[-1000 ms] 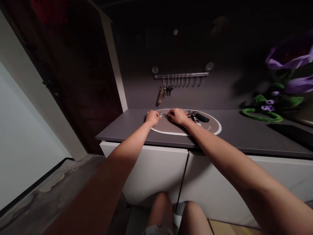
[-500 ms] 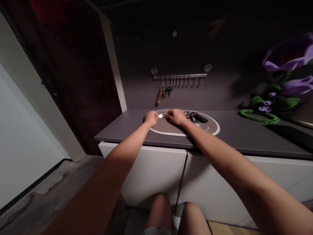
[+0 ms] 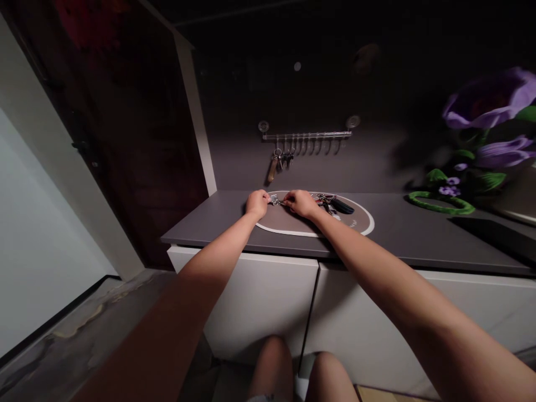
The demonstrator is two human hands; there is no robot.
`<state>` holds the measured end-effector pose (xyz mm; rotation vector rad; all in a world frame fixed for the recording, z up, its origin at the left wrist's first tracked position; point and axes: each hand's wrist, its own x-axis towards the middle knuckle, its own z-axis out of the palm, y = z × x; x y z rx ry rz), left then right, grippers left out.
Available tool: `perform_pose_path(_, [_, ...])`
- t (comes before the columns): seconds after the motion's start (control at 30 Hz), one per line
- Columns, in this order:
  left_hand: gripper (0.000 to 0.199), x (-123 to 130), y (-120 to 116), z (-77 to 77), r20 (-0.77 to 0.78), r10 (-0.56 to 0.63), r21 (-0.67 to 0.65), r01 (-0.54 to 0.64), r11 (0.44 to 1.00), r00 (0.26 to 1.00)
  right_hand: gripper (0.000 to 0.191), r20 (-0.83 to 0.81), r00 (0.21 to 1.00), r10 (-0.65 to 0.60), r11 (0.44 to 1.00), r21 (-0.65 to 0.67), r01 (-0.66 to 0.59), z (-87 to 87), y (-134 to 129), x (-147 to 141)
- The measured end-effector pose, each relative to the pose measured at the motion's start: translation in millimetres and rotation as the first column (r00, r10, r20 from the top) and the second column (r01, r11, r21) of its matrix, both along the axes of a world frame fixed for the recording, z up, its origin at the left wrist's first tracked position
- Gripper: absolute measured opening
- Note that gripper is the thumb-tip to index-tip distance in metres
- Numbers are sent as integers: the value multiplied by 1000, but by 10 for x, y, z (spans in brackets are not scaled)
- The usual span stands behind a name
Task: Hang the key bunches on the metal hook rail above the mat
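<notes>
My left hand (image 3: pixel 256 205) is closed in a pinch on the left end of a small bunch of keys (image 3: pixel 274 200), a shiny metal cluster just above the oval mat (image 3: pixel 288 226). My right hand (image 3: pixel 302 203) pinches the right end of the same bunch; its fingertips partly cover what they grip. Beside my right hand, more keys (image 3: pixel 329 202) lie in a loose pile on the mat. A dark, flat case or fob (image 3: pixel 342 206) rests at that pile's right side.
On the wall, a clear hook rail (image 3: pixel 310 135) carries several hanging keys (image 3: pixel 283 160) at its left end. Purple artificial flowers (image 3: pixel 489 103) and a green ring (image 3: pixel 441 202) stand right on the grey counter (image 3: pixel 402 234). White cabinet doors (image 3: pixel 259 301) are below; a dark door (image 3: pixel 125 139) is left.
The bunch between my fingers has turned, so its flat bright face no longer shows and more ring-like metal does. Both hands stay nearly in place; the view has tilted slightly.
</notes>
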<state>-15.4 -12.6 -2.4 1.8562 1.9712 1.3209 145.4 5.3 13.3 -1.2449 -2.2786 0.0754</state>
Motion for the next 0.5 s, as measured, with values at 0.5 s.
perform_pose_path(0.5, [5,78,-20,45,396,-183,100,156,983,900,26,-116,991,73,995,76,-65,22,-30,-4])
